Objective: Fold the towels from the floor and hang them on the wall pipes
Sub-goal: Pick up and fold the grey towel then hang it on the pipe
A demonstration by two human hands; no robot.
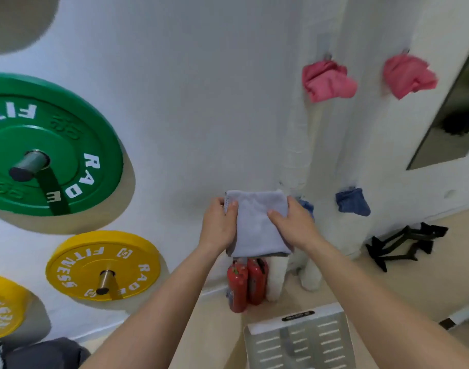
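A folded pale lilac towel (254, 225) is held up in front of the white wall, just left of the wrapped white wall pipes (297, 155). My left hand (220, 225) grips its left edge and my right hand (292, 225) grips its right side. Two pink towels (328, 81) (407, 75) hang high on wall fittings. Lower down hang two blue towels; one (353, 202) is in full view, the other (306, 206) is mostly hidden behind my right hand.
A green weight plate (76, 145) and yellow plates (103, 265) (4, 307) sit on pegs on the left wall. Two red canisters (245, 283) stand at the pipe base. A slotted metal box (297, 339) lies on the floor below. Black brackets (403, 243) lie at right.
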